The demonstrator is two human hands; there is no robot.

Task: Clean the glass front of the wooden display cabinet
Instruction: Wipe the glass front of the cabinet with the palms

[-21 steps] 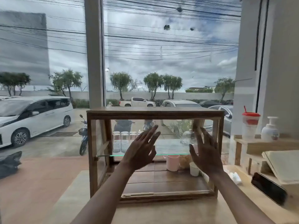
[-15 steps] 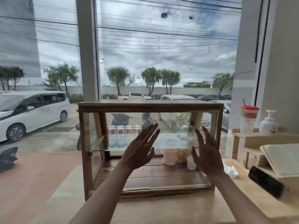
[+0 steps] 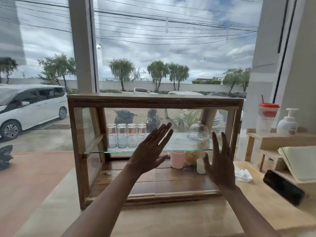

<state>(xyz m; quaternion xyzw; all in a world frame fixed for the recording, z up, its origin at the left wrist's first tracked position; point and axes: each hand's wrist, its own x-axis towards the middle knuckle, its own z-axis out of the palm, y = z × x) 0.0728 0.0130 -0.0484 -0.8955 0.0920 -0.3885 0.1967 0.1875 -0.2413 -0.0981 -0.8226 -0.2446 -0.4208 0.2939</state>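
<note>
The wooden display cabinet (image 3: 154, 101) fills the middle of the frame, standing on a pale worktop (image 3: 171, 218) against a large window. Its frame is dark brown wood with a flat top board; the front and the left side are clear glass. A green-edged glass shelf (image 3: 109, 152) runs across it halfway up. On the shelf stand four drinking glasses (image 3: 126, 135) in a row at centre left, and a clear glass dome (image 3: 197, 132) at centre right. Below the shelf, on the wooden floor of the cabinet, sit a pink cup (image 3: 177, 159) and a small white cup (image 3: 200, 165), with something pale and crumpled between and behind them.

Both hands are raised in front of the glass front, empty, palms toward it and fingers spread: the left hand (image 3: 150, 154) at centre, the right hand (image 3: 220, 165) toward the cabinet's right end. Whether they touch the glass cannot be told.

At the right of the frame a crumpled white cloth (image 3: 243, 175) lies on the worktop just beside the cabinet, with a dark phone (image 3: 283, 187) further right. Behind, on a small wooden stand (image 3: 273, 139), are a red-lidded cup (image 3: 266, 117) and a white pump bottle (image 3: 288, 123).
</note>
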